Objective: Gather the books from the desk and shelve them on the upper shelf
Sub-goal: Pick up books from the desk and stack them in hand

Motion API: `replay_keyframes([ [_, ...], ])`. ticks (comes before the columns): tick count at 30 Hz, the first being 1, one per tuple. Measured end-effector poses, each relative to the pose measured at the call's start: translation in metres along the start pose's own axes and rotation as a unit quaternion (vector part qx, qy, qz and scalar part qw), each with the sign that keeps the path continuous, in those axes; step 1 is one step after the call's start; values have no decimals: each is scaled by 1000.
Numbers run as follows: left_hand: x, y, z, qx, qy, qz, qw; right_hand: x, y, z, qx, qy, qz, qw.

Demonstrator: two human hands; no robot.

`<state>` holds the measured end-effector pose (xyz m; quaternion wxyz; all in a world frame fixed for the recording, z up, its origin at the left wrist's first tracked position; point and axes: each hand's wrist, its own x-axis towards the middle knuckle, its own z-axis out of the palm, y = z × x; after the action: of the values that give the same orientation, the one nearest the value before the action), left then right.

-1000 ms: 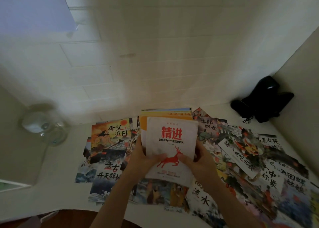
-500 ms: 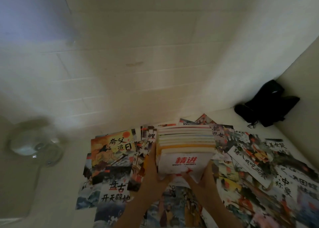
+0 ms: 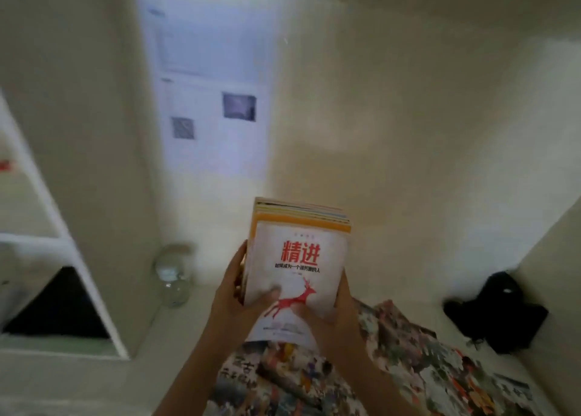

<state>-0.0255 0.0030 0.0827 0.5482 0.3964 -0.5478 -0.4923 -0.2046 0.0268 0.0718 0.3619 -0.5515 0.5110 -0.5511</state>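
Pale walls are closing in a white desk (image 3: 94, 381), and at far left a white shelf unit (image 3: 47, 236) is standing with a dark opening in its lower compartment. Beside it, near the wall, a clear glass jar (image 3: 172, 275) is sitting on the desk. Higher up, sheets of paper (image 3: 210, 107) with blurred dark squares are hanging on the wall; their print is too soft to read. In the middle, the left hand (image 3: 234, 302) is gripping the left edge of a stack of books (image 3: 298, 258), its thumb lying across the front cover, while the right hand (image 3: 336, 318) is clasping the lower right corner, fingers closed tight on it. The stack is being held upright above the desk, tilted slightly back. Its white front cover is showing large red characters "精进", a smaller dark line beneath that is blurring out, and a red leaping deer. Under the arms, picture books (image 3: 408, 362) are lying spread over the desk. At far right a black bag (image 3: 500, 312) is resting in the corner.
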Motion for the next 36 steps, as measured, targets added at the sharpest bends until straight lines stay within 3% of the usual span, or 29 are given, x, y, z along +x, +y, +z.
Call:
replay_keyframes([
  [4,-42,82,-63,47,117,103,987,0,-83,63,34,-138,-91,986],
  [10,-111,200,-125,100,252,198,942,-21,-209,134,91,-269,-211,935],
  [15,-114,322,-118,145,289,289,901,0,-325,131,109,-278,-316,901],
  [21,-26,419,-81,83,225,344,908,90,-450,76,5,-195,-412,890],
  [27,91,436,-50,19,166,308,937,177,-475,37,-37,-193,-363,911],
  [32,158,408,-57,103,226,281,927,212,-447,40,-3,-224,-280,934],
  [36,154,401,-79,122,136,220,958,233,-433,43,-55,-292,-218,929],
])
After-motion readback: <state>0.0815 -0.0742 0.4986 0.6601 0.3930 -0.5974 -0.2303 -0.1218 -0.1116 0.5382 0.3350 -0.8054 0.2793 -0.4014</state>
